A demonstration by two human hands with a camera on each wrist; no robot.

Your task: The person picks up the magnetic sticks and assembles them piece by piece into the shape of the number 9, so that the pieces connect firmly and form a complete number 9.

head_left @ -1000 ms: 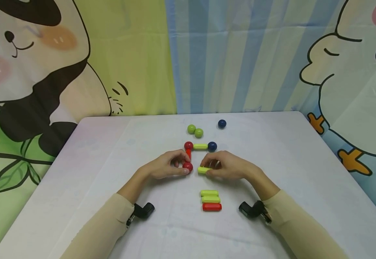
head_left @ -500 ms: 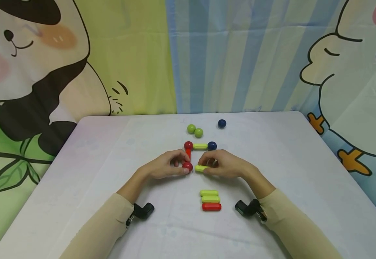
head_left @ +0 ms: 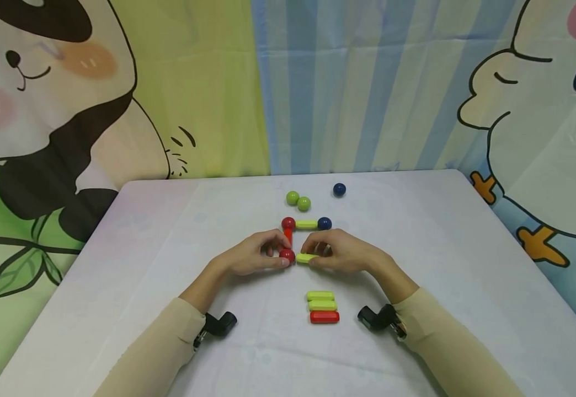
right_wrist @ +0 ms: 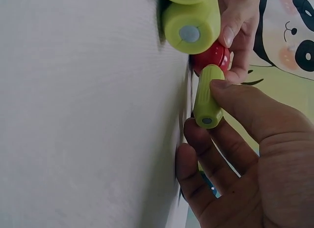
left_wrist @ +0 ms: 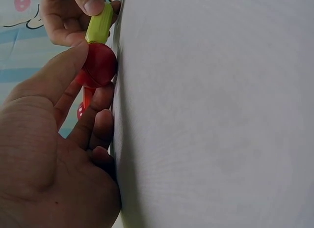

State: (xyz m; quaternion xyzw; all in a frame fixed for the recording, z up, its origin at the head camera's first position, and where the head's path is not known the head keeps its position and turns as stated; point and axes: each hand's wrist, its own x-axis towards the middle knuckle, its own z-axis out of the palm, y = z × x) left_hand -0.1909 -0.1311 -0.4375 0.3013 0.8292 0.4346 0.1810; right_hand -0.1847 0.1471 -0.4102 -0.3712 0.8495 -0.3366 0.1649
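Note:
On the white table [head_left: 169, 264] my left hand [head_left: 255, 256] pinches a red ball [head_left: 287, 255] [left_wrist: 99, 65] [right_wrist: 212, 56] at the near end of a red stick [head_left: 288, 237]. My right hand [head_left: 340, 252] pinches a yellow-green stick [head_left: 305, 257] [left_wrist: 99, 24] [right_wrist: 207, 98], whose left end touches that ball. Behind them the red stick joins another red ball [head_left: 288, 223], a yellow-green stick [head_left: 307, 224] and a dark blue ball [head_left: 324, 223] in a row.
Two yellow-green sticks [head_left: 321, 300] and a red stick [head_left: 324, 317] lie stacked near my wrists. Two green balls [head_left: 298, 200] and a loose blue ball [head_left: 339, 189] sit farther back. A cartoon curtain [head_left: 288, 82] hangs behind the table. Black wrist cameras [head_left: 220, 323] rest on the table.
My right hand has slid left with the yellow-green stick until its end meets the red ball. The left hand has stayed put.

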